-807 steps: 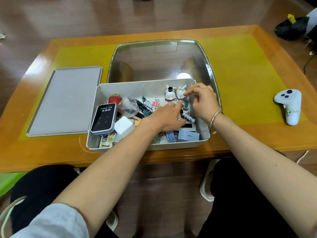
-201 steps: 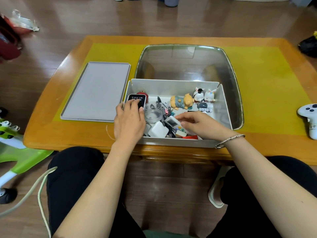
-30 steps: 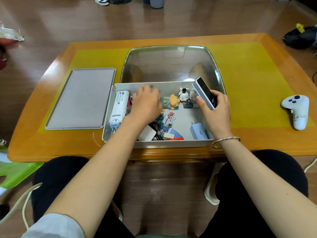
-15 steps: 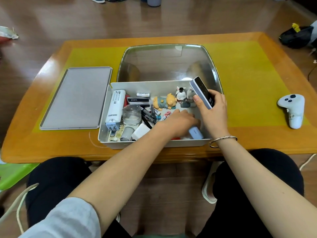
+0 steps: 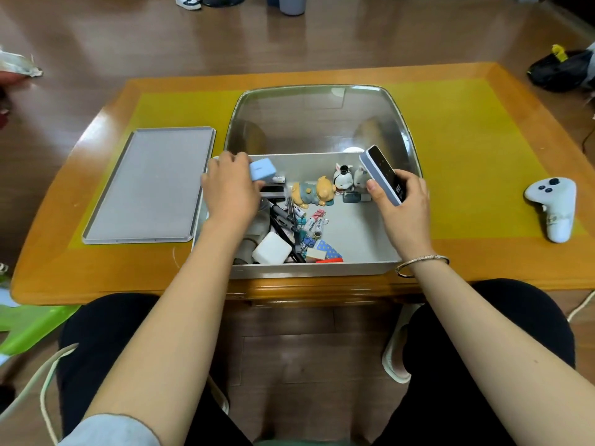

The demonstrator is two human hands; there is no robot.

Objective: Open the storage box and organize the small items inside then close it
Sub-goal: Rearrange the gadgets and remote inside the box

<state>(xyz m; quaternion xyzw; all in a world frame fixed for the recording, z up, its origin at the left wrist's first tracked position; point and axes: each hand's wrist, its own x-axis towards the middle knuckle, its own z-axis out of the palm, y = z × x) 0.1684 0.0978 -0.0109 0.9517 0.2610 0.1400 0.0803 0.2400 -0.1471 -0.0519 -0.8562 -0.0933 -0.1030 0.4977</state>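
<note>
left hand (image 5: 230, 191) grips a pale blue block (image 5: 263, 169) over the far-left corner of the storage box (image 5: 315, 270), apparently to seat it among the larger pieces there. right hand (image 5: 404, 204) grasps a slim dark-faced device (image 5: 381, 173), tilted above the right wall, probably kept clear until floor space is sorted. figurines (image 5: 328, 188) line the far wall; clips and pens crowd the middle. the lid (image 5: 151, 185) lies on the table (image 5: 483, 272) just beside the box's left wall, so closing is not yet due.
</note>
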